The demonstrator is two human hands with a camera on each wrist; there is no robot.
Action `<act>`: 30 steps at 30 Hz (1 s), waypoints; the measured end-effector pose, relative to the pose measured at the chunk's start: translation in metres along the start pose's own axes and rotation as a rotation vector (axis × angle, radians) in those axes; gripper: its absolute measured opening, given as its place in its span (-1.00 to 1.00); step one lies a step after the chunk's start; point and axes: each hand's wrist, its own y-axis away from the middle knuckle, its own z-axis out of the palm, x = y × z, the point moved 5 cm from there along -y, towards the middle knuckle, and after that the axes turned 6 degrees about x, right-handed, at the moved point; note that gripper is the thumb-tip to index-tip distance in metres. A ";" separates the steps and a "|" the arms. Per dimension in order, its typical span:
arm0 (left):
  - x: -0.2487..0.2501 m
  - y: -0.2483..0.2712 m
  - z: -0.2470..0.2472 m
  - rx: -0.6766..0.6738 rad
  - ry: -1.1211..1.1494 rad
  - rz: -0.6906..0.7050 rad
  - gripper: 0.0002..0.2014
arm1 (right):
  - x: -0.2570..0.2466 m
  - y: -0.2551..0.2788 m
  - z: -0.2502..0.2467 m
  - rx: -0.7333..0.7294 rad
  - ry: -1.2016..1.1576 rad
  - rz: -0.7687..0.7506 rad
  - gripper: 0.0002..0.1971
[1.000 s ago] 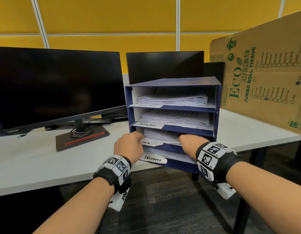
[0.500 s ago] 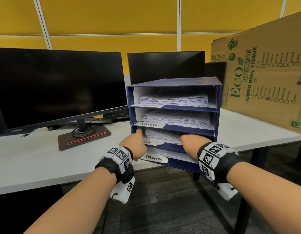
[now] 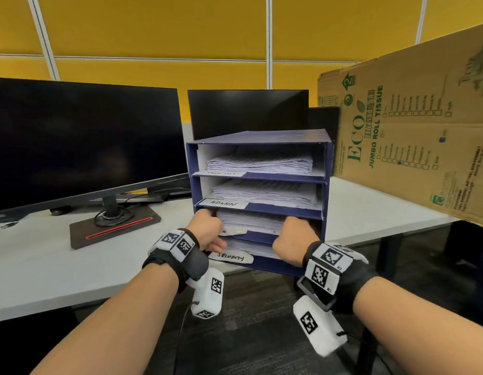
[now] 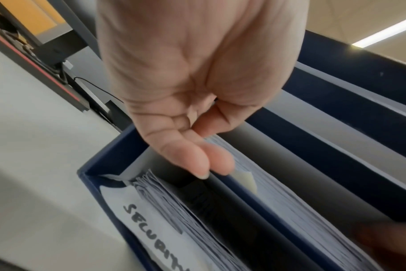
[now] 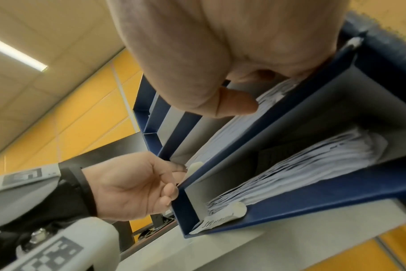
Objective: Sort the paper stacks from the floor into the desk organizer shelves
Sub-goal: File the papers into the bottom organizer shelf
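Both our hands at the third shelf of the blue desk organizer [image 3: 258,185] on the white table [image 3: 59,266].

The paper stack [image 3: 251,220] lies flat there, long axis left to right, short edge facing us. Our left hand [image 3: 208,234] has slid lower-left since a second ago, fingers [image 4: 197,161] loosely curled at the shelf edge; right hand [image 3: 294,236] grips the stack's right end.

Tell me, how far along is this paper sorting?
All four shelves of the blue organizer already hold paper. In hand: the left hand and right hand are at the third shelf's stack, seemingly seating it. Whether stacks remain on the floor cannot be told; none show here.
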 end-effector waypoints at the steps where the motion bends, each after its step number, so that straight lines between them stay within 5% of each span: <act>1: -0.001 -0.002 0.001 -0.007 0.017 0.003 -0.58 | 0.000 -0.002 0.000 0.001 -0.037 0.031 -0.74; 10: -0.010 -0.013 0.001 -0.028 0.079 0.022 -0.53 | 0.000 0.008 0.002 0.138 -0.099 0.043 -0.90; 16: -0.008 -0.013 0.002 -0.010 0.068 0.025 -0.53 | 0.003 0.018 -0.001 0.109 -0.051 0.062 -0.63; 23: -0.008 -0.015 0.000 -0.007 0.065 0.008 -0.49 | -0.003 0.009 0.006 0.005 -0.173 0.325 -0.37; 30: -0.012 -0.018 -0.001 -0.028 0.084 0.001 -0.52 | -0.002 0.008 0.010 0.016 -0.158 0.336 -0.44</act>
